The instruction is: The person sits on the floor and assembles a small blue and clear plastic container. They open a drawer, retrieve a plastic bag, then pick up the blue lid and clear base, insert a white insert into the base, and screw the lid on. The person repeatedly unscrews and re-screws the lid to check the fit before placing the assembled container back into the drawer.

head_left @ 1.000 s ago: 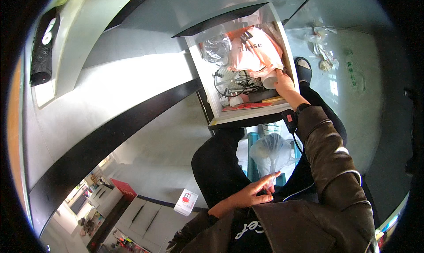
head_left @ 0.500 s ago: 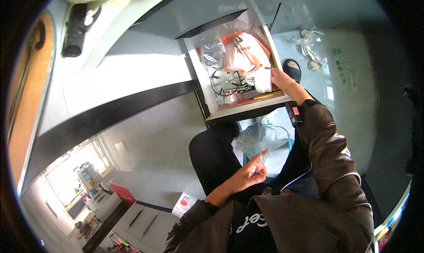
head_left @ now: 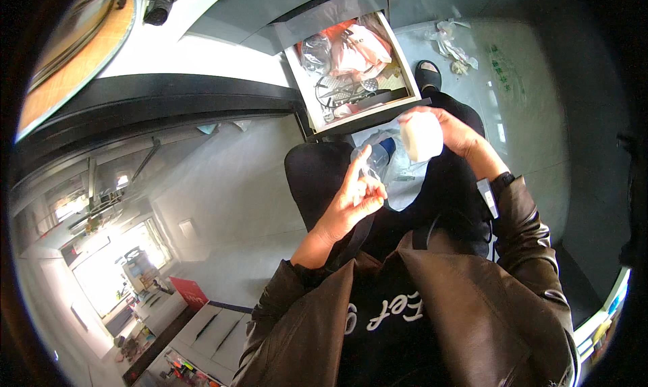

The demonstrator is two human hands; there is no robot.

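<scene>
My right hand (head_left: 451, 132) is closed round a thick white roll (head_left: 423, 137), possibly of tape, held above my knees just outside the drawer. To its left, my left hand (head_left: 356, 199) pinches a crumpled clear plastic bag (head_left: 370, 166), with the index finger stretched upward along it. A small gap separates the roll from the bag. Beyond both hands stands an open drawer (head_left: 362, 120), holding an orange-and-white plastic bag (head_left: 358, 53), a clear bag (head_left: 315, 55), a black cable (head_left: 325, 93) and several small items.
Between my legs, below the hands, lies pale plastic (head_left: 407, 184), with something dark blue (head_left: 387, 145) beside it. Crumpled wrappers (head_left: 453, 47) lie on the floor at the right, past my sandal (head_left: 428, 75). A white counter (head_left: 223, 66) runs along the left with a round wooden board (head_left: 108, 56).
My right hand has lifted the white roll out of the drawer and brought it toward me. The left hand has risen with the clear bag, and the view has shifted.
</scene>
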